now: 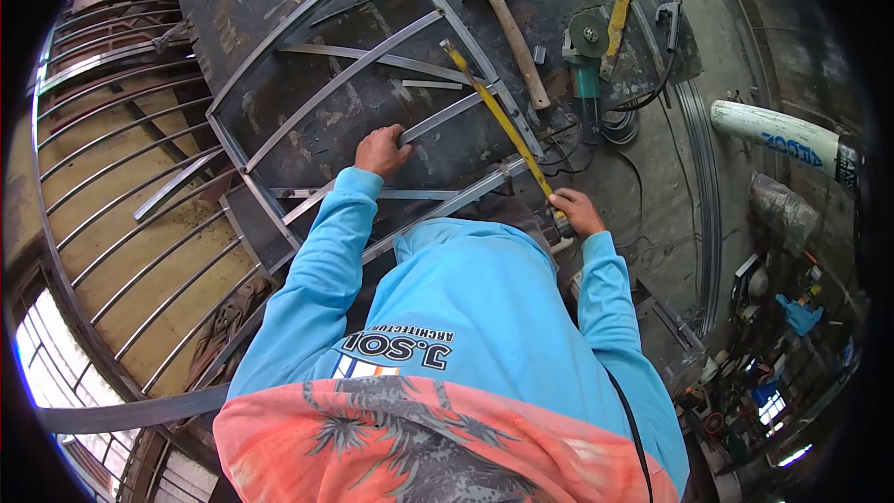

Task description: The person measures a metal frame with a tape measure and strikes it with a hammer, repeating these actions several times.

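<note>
A welded metal frame [341, 80] of square tubing lies on the dark worktable, with several bars across it. My left hand [382, 152] is closed on one of these crossbars [445, 116], near the middle of the frame. In my right hand [579, 211], at the frame's near right corner, is a tape measure [503, 119]. Its yellow blade is pulled out and slants up and left over the frame's right side bar, with its tip near the end of another crossbar. The tape's case is partly hidden by my fingers.
A hammer [515, 37] and an angle grinder [586, 74] with its cable lie right of the frame. A yellow-bladed square [616, 28] lies beyond the grinder. Curved metal grillework [140, 168] stands at left. Long metal bars [703, 196] and a white pipe [773, 135] are at right.
</note>
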